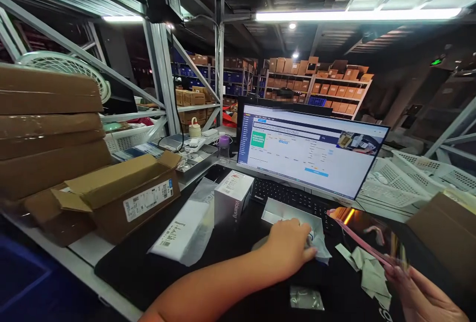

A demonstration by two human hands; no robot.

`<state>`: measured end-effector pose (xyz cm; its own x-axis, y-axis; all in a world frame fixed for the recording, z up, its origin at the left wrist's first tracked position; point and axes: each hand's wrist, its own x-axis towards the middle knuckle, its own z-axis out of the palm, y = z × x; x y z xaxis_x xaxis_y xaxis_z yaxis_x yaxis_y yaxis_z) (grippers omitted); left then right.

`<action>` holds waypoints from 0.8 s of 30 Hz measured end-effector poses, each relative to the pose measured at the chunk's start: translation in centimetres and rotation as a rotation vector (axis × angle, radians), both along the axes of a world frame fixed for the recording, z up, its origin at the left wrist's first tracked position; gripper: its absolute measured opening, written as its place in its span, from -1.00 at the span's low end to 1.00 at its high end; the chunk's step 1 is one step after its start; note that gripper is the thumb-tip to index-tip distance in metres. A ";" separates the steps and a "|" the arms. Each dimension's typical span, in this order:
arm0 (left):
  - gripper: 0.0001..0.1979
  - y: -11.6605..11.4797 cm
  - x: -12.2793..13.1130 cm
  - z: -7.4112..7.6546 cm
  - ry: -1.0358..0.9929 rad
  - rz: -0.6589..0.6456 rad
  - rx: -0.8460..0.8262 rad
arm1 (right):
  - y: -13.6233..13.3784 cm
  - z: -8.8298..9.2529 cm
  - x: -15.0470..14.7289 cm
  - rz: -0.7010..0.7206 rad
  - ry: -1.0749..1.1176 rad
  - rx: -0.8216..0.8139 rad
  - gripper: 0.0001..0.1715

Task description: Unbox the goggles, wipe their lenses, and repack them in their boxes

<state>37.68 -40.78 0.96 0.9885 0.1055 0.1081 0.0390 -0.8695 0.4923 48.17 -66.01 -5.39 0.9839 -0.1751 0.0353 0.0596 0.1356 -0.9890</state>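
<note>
My left hand [288, 247] reaches across the black desk mat with its fingers curled down. Under and around it are a silvery-white open box [273, 210] and a crumpled translucent bag [323, 255]; what its fingers grip is hidden. At the right, my right hand [416, 287] grips the lower edge of a thin, glossy, mirror-like panel with a pink edge [372, 235], held tilted. Crumpled pale grey paper or cloth [372, 275] lies beside that hand. A small clear plastic packet [307, 297] lies nearer me.
A white Wokening box [234, 185] and another bagged white box [180, 230] sit left of my hand. Behind are a keyboard [282, 196] and a monitor [308, 151]. An open carton [122, 198] stands left, another carton [446, 235] right. White baskets [420, 173] are at the back right.
</note>
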 end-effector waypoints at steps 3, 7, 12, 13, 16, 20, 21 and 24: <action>-0.78 -1.3 0.6 0.5 0.075 -0.029 0.131 | -0.1 0.0 -0.2 -0.034 -0.082 -0.217 -0.49; -0.74 -1.5 0.4 1.4 0.060 -0.029 0.214 | 0.1 0.5 -0.7 0.008 -0.352 -0.361 -0.63; -0.67 1.6 -2.1 2.6 -0.126 0.027 0.243 | 0.0 1.3 -0.5 0.037 -0.497 -0.183 -0.79; -0.68 2.2 -2.9 2.7 -0.250 0.031 0.236 | -0.1 1.5 -0.5 0.030 -0.492 -0.138 -0.79; -0.73 3.2 -5.4 2.4 -0.575 -0.031 0.254 | -1.1 1.7 -0.9 0.040 -0.457 0.009 -0.74; -0.72 2.4 -8.0 0.2 -0.605 -0.184 0.273 | -3.6 1.2 -2.6 0.050 -0.397 0.158 -0.65; -0.70 2.0 -8.5 -0.5 -0.555 -0.212 0.254 | -4.4 0.9 -3.4 0.048 -0.369 0.161 -0.63; -0.64 1.0 -9.9 -2.0 -0.433 -0.185 0.144 | -6.6 0.0 -6.2 0.023 -0.241 0.131 -0.63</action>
